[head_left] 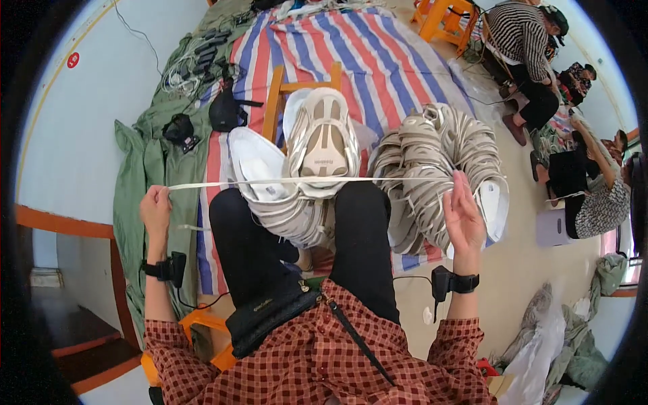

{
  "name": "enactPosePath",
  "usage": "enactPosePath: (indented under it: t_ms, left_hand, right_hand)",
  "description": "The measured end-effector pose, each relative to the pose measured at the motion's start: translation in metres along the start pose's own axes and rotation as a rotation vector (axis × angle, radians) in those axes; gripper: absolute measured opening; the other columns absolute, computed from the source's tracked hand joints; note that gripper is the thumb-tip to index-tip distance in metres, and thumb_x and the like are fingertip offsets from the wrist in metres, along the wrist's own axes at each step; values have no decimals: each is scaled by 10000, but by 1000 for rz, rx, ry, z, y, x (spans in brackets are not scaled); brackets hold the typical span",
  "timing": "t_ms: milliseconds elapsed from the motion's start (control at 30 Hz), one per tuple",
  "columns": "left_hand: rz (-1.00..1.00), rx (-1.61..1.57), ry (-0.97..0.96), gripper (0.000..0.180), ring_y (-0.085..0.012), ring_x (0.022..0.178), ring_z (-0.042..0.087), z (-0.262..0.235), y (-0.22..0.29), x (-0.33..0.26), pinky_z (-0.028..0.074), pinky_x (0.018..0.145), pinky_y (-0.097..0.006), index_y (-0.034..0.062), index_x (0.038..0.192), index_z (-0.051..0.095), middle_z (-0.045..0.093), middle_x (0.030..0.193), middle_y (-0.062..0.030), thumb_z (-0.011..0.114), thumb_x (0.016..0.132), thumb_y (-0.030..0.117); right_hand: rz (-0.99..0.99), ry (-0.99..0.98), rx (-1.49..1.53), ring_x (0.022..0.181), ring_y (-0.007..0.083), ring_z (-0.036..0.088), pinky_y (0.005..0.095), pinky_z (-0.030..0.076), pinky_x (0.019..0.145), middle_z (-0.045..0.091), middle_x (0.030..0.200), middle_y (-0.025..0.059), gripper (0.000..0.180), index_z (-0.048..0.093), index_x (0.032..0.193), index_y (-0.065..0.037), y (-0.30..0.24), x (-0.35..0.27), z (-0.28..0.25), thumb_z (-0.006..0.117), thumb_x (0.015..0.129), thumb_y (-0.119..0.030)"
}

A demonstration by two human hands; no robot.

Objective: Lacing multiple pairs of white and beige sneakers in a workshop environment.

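Note:
A pale flat shoelace (270, 181) is drawn nearly straight across in front of me at knee height. Its left end is pinched in my left hand (156, 206), whose fingers are closed. At the other end, my right hand (466, 216) holds the lace at its fingers, palm showing and fingers mostly straight. Behind the lace, a beige shoe (325, 145) rests sole outward near my knees. Below it, a curved stack of nested shoe uppers (290, 223) sits between my legs. Beside my right knee stand more stacked beige shoe uppers (422, 169) with loose laces.
A wooden stool frame (275, 101) stands behind the shoe on a striped sheet (385, 61). Black pouch (226, 109) and green cloth (145, 169) lie left. An orange stool (442, 23) is at the back. Other people (526, 50) sit at right. Plastic bags (540, 344) lie lower right.

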State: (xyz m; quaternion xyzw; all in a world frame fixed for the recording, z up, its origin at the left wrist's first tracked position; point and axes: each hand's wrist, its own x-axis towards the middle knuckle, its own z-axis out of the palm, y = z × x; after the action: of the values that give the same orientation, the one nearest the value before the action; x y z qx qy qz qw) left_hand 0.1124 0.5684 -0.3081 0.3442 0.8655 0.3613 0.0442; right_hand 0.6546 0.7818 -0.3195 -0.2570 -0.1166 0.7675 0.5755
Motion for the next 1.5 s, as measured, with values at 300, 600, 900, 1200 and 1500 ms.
enactPosePath:
  t_ms: [300, 600, 900, 1200, 1500]
  left_hand:
    - [523, -216, -205, 207, -247, 863, 592, 105, 116, -8, 478, 736, -319, 38, 994, 605, 610, 932, -110, 581, 789, 50]
    - [306, -374, -464, 440, -284, 980, 585, 234, 159, 30, 444, 862, -337, -24, 1155, 529, 603, 1049, -186, 616, 770, 170]
    - [-56, -509, -883, 595, -165, 941, 585, 212, 181, 52, 460, 816, -289, -52, 1197, 498, 609, 1081, -129, 724, 739, 252]
    - [-66, -821, -1027, 551, -124, 876, 593, 224, 171, 54, 477, 789, -275, -1, 1147, 539, 628, 1014, -55, 785, 698, 203]
    - [-115, -824, -1121, 473, -130, 897, 595, 234, 170, 61, 480, 806, -276, 5, 1137, 539, 629, 1009, -53, 739, 735, 152]
  right_hand:
    - [90, -423, -1080, 683, 79, 548, 224, 463, 649, 606, 839, 43, 182, 616, 983, 20, 61, 54, 75, 551, 909, -133]
    - [-133, -459, -1486, 566, 98, 571, 257, 458, 544, 614, 612, 49, 146, 683, 838, -6, 132, 133, 103, 646, 797, -141]
    - [-445, -487, -1811, 711, 345, 630, 384, 485, 640, 638, 767, 204, 156, 681, 846, -18, 143, 127, 120, 620, 774, -142]
    - [-782, -682, -2092, 741, 305, 600, 382, 475, 643, 574, 763, 125, 66, 618, 797, -43, 152, 119, 121, 598, 787, -104]
    - [-647, -694, -2125, 767, 299, 612, 368, 474, 640, 605, 796, 127, 81, 613, 794, -21, 157, 140, 124, 619, 759, -93]
